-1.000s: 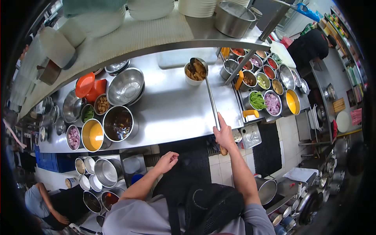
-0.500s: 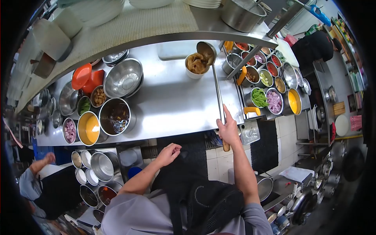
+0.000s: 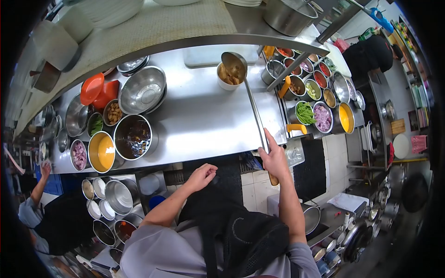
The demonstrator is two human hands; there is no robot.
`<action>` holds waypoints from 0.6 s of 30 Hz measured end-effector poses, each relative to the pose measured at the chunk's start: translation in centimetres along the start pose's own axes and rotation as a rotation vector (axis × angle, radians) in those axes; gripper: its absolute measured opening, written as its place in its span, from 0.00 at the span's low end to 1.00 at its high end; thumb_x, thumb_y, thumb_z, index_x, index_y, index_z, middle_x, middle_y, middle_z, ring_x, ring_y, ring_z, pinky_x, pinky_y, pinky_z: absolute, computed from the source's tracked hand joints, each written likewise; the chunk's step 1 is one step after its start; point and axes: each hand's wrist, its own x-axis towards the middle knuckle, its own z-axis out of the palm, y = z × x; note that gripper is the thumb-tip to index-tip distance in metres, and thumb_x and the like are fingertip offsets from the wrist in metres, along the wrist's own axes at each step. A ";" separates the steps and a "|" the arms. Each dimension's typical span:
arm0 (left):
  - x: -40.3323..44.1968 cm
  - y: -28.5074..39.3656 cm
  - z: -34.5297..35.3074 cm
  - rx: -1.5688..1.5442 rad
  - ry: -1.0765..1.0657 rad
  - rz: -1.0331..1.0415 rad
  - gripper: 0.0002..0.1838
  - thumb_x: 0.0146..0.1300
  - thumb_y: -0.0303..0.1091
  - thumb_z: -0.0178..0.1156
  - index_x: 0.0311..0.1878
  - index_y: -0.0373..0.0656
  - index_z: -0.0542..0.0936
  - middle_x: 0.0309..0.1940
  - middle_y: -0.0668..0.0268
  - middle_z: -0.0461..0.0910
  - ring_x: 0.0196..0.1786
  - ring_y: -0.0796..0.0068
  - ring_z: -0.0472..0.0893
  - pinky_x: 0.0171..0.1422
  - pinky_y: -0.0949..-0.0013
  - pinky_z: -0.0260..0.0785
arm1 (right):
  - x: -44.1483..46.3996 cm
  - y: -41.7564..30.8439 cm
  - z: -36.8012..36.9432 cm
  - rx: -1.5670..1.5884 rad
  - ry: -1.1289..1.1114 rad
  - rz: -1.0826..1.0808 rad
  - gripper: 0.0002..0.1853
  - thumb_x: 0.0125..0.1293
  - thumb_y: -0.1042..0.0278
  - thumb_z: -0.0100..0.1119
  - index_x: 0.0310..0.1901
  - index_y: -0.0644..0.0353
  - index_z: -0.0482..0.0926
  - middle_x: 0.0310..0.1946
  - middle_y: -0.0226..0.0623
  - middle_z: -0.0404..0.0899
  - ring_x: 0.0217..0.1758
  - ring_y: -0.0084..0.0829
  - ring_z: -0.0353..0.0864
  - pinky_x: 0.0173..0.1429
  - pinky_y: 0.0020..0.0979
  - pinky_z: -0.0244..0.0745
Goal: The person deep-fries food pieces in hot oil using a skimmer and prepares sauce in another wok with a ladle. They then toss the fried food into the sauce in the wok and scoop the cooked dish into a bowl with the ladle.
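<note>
My right hand (image 3: 275, 159) is closed round the long handle of a metal ladle (image 3: 254, 105), whose wooden end shows below my palm. The ladle's bowl is tilted over a white bowl (image 3: 230, 85) on the steel counter, covering part of it. Brown chunky food (image 3: 226, 76) fills this white bowl. In front of the counter's near edge hangs my left hand (image 3: 202, 177), fingers curled in, with nothing visible in them.
Left on the counter (image 3: 199, 111) stand a pot of dark sauce (image 3: 134, 137), a colander (image 3: 143, 90) and an orange container (image 3: 92, 88). Several ingredient tins, including onions (image 3: 323, 116), stand right. A shelf (image 3: 185, 41) crosses above. A co-worker (image 3: 60, 222) is at left, another person (image 3: 368, 53) at far right.
The ladle's bowl has moved slightly left and turned further over the white bowl. My left hand stays curled and shifts little. The co-worker's arm at left has moved up toward the counter.
</note>
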 end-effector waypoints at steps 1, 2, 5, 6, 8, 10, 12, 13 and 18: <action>0.3 0.2 0.1 -0.012 -0.003 0.012 0.12 0.66 0.29 0.59 0.51 0.38 0.78 0.42 0.62 0.79 0.42 0.72 0.80 0.49 0.70 0.74 | -0.2 -0.1 0.0 -0.102 0.005 -0.009 0.35 0.63 0.75 0.55 0.73 0.56 0.57 0.23 0.52 0.80 0.21 0.40 0.81 0.32 0.39 0.76; 0.5 0.5 0.1 -0.013 -0.006 0.013 0.12 0.66 0.29 0.59 0.51 0.38 0.78 0.42 0.62 0.79 0.42 0.72 0.80 0.49 0.70 0.74 | -0.4 0.0 0.2 -0.102 0.007 -0.006 0.35 0.63 0.75 0.55 0.73 0.56 0.57 0.23 0.52 0.80 0.21 0.40 0.81 0.32 0.39 0.76; 1.1 0.9 0.4 -0.042 -0.023 0.017 0.12 0.65 0.28 0.59 0.51 0.37 0.77 0.41 0.61 0.78 0.42 0.69 0.81 0.50 0.68 0.74 | -0.8 0.5 1.0 -0.075 0.120 -0.160 0.35 0.63 0.76 0.55 0.73 0.55 0.58 0.31 0.59 0.81 0.33 0.54 0.83 0.40 0.43 0.76; 1.3 0.8 0.6 -0.055 -0.022 0.019 0.12 0.65 0.29 0.59 0.51 0.37 0.77 0.41 0.61 0.79 0.42 0.70 0.81 0.50 0.69 0.74 | -0.8 0.5 1.1 -0.091 0.156 -0.199 0.35 0.63 0.76 0.55 0.72 0.55 0.58 0.32 0.61 0.81 0.36 0.56 0.83 0.42 0.45 0.76; 1.8 1.0 0.8 -0.066 -0.024 0.023 0.13 0.65 0.29 0.59 0.51 0.37 0.77 0.41 0.62 0.79 0.41 0.72 0.81 0.50 0.70 0.74 | -0.6 0.3 1.2 -0.106 0.198 -0.236 0.35 0.63 0.76 0.55 0.72 0.54 0.58 0.34 0.63 0.80 0.40 0.59 0.82 0.43 0.46 0.75; 2.8 1.7 1.2 -0.134 -0.058 -0.008 0.14 0.67 0.29 0.59 0.53 0.37 0.76 0.42 0.62 0.81 0.43 0.73 0.81 0.52 0.70 0.74 | -0.6 -0.3 1.0 -0.160 0.089 -0.114 0.35 0.62 0.76 0.56 0.72 0.54 0.59 0.34 0.63 0.80 0.39 0.60 0.81 0.42 0.49 0.74; 4.6 1.6 2.2 -0.323 -0.052 -0.058 0.14 0.68 0.30 0.59 0.54 0.37 0.76 0.42 0.62 0.80 0.44 0.73 0.81 0.52 0.70 0.74 | -0.4 0.5 1.9 -0.191 0.105 -0.148 0.36 0.61 0.76 0.55 0.72 0.54 0.59 0.33 0.63 0.79 0.38 0.60 0.80 0.42 0.50 0.73; 5.5 1.4 2.7 -0.516 -0.041 -0.118 0.13 0.69 0.31 0.58 0.54 0.37 0.75 0.42 0.62 0.80 0.45 0.73 0.81 0.52 0.70 0.74 | -0.3 1.3 2.6 -0.223 0.111 -0.180 0.36 0.61 0.77 0.55 0.72 0.54 0.59 0.33 0.62 0.79 0.38 0.60 0.80 0.41 0.52 0.72; 14.8 6.1 2.8 -1.285 0.189 -0.369 0.13 0.70 0.31 0.55 0.54 0.38 0.71 0.38 0.62 0.76 0.38 0.71 0.78 0.47 0.67 0.75 | -0.6 0.7 3.8 -0.271 0.225 -0.327 0.37 0.59 0.78 0.56 0.72 0.57 0.58 0.31 0.60 0.79 0.34 0.59 0.80 0.39 0.51 0.73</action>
